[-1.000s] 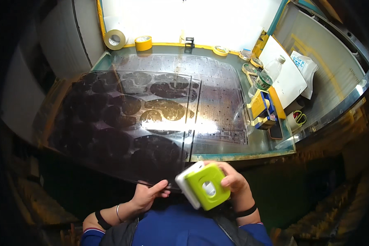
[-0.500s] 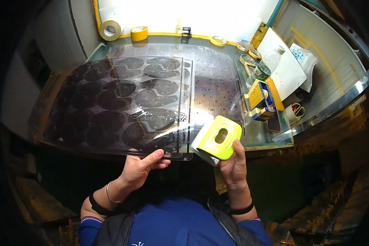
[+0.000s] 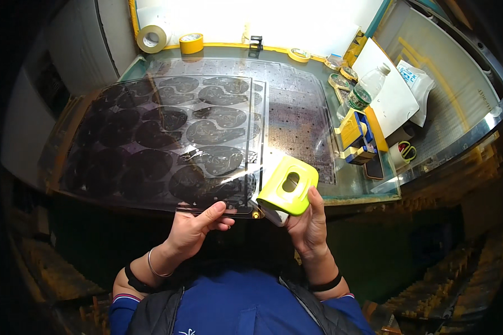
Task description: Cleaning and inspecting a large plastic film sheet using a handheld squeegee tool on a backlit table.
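Lime-green hole punch [image 3: 303, 177] held at the near right corner of a dark patterned sheet [image 3: 167, 128].
Nearest, the left hand [image 3: 191, 230] pinches the sheet's near edge, thumb on top; the right hand [image 3: 309, 228] grips the punch from its near right side. The punch is almost square; its oval window's long axis runs away from the wearer, leaning slightly right, and its pale underside faces left toward the corner (whether the sheet sits in its slot, I cannot tell). Since half a second ago the punch has shifted left; the left hand has hardly moved. The sheet covers the left of the bench [image 3: 357, 188], with a yellow tape roll [image 3: 191, 46] at the far edge.
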